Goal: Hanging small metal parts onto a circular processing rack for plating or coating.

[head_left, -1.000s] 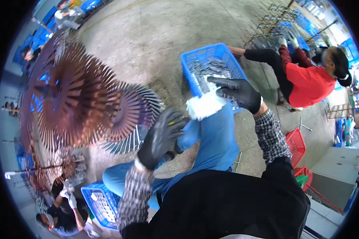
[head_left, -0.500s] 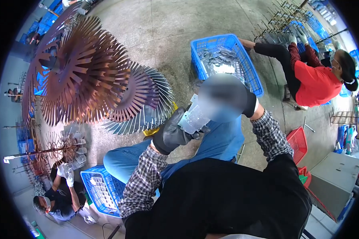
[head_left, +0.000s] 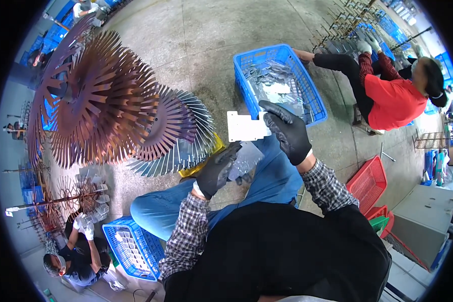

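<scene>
A flat metal plate [head_left: 245, 127] with a notched end shines bright white over my lap. Its right end is pinched in my right hand [head_left: 290, 132], which wears a black glove. Lower and to the left, my left hand [head_left: 215, 172], also gloved in black, is closed on a greyer metal plate [head_left: 247, 160]. Whether that is one plate or a small stack I cannot tell. Beyond my right hand stands a blue plastic basket [head_left: 314, 96] holding a heap of similar grey metal plates.
Large brown fan-like racks of metal strips [head_left: 105, 100] rise at the left, with something yellow [head_left: 217, 143] beneath. Another blue basket [head_left: 120, 251] stands lower left. A person in red [head_left: 395, 100] sits at the right, another person [head_left: 78, 251] lower left. Red baskets [head_left: 368, 181] lie at right.
The bright plate in my right hand now shows clearly, above and apart from the one in my left; a blur covered that spot before. The view has shifted slightly.
</scene>
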`<state>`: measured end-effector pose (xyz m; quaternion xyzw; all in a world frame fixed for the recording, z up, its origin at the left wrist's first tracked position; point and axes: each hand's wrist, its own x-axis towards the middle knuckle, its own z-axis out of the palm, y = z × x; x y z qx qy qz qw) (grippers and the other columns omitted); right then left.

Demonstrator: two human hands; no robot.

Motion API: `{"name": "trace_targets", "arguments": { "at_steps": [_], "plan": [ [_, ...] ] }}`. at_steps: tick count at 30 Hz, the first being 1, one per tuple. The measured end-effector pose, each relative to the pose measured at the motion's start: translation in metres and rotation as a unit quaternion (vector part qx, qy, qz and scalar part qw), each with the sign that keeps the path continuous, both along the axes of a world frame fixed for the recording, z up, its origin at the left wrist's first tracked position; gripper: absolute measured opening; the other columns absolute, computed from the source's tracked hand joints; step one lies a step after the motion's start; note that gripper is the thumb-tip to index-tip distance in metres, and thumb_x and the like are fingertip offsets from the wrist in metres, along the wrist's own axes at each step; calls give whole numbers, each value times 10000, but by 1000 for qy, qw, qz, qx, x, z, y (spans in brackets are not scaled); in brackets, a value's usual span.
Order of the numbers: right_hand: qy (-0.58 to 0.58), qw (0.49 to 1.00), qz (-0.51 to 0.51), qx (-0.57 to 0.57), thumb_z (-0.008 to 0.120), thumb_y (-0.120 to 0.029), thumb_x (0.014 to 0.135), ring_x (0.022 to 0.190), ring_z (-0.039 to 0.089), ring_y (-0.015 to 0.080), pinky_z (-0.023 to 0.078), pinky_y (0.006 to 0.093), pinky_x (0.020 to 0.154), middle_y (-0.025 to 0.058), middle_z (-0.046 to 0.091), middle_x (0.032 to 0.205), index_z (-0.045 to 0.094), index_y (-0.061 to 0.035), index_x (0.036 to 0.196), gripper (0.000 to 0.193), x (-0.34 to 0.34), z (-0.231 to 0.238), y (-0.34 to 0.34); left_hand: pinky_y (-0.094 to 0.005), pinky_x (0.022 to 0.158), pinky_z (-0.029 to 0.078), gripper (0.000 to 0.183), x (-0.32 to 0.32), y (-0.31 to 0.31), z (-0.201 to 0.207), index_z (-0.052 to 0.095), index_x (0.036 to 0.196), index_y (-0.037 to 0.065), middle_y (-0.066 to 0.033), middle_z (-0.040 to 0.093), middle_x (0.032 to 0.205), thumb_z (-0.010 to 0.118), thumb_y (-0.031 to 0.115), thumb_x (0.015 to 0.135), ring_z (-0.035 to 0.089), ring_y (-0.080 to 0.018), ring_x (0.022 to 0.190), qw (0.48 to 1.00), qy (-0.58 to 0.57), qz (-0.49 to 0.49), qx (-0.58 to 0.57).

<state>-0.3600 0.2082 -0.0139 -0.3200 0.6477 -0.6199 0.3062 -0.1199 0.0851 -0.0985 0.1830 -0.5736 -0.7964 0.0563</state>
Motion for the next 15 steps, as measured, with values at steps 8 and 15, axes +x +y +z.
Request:
{"name": "trace_targets", "arguments": {
  "at_steps": [8, 15],
  "plan": [
    [30, 997, 70, 12, 662, -47, 997, 884, 642, 140, 512, 270, 809, 65, 741, 1143, 659, -24, 1390, 394, 26, -11, 14, -245, 484, 478, 371, 8, -10, 0, 597, 1365, 8, -101, 702, 819, 574, 215, 1058, 656, -168, 594, 934, 106, -26, -339],
    [175, 927, 324, 77, 717, -97, 969, 779, 614, 146, 494, 304, 713, 63, 733, 1040, 665, -40, 1377, 415, -2, 5, 30, -354, 716, 538, 294, 26, -8, 32, 719, 1236, 23, -130, 760, 1068, 661, 161, 984, 699, -269, 789, 888, 4, -66, -455]
  ]
}}
